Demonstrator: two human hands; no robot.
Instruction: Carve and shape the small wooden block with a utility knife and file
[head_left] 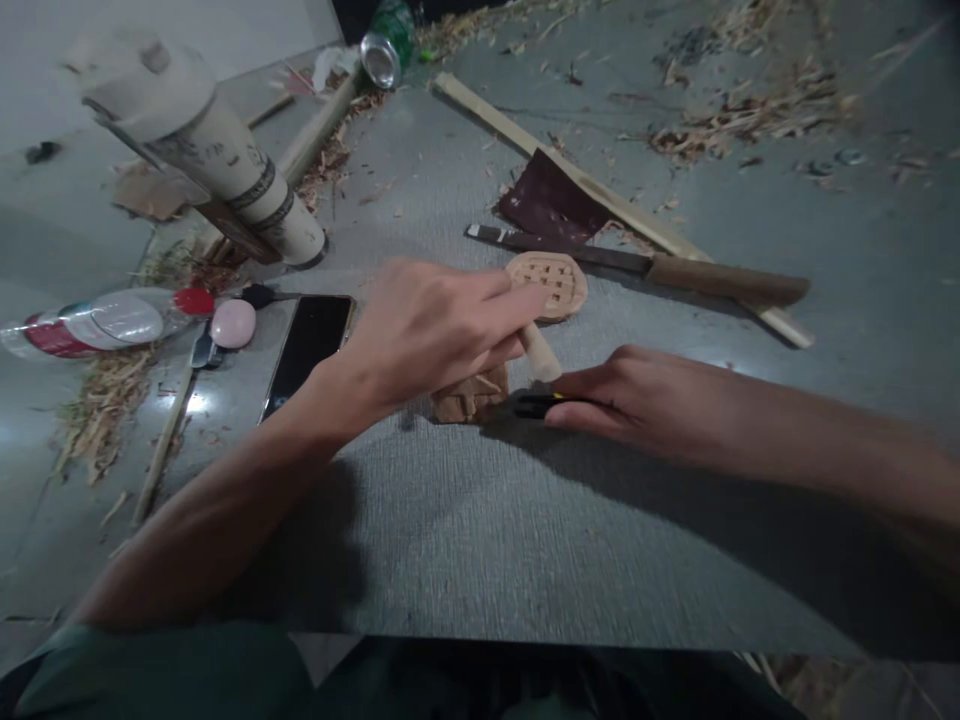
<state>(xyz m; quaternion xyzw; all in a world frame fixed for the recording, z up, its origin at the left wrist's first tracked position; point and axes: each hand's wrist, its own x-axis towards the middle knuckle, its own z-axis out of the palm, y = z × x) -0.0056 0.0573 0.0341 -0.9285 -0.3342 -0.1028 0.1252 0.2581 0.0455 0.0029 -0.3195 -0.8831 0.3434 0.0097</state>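
Grey textured table (450, 560), wood shavings (750, 130) scattered over the far side. Long wood strip (637, 215) lies diagonally across the back; file (622, 257) with wooden handle crosses it, handle end over the strip. Tall patterned container (225, 150) at far left; clear bottle (112, 325) on its side nearer the edge.

Left hand (450, 325): closed around a pale wooden stick, its end poking out past the fingers toward the right hand. Lower fingers hidden, so whether they also press on the block below can't be made out. Right hand (600, 395): pinching a small tool between thumb and fingers, tip pointing left. Phone (309, 350) just left of the left wrist.

Pale round piece (562, 280) with square holes lies flat just beyond the left hand. Brown wooden block (469, 400), grooved face up, sits on the table under the left fingers. Pale wooden stick (544, 355) slants between the hands. Black-and-yellow tool (534, 405) is just beside the block; contact unclear.

Step in hand reads as close handwork at the block. Next move calls for a steady left grip and left fingers clear of the tool tip.
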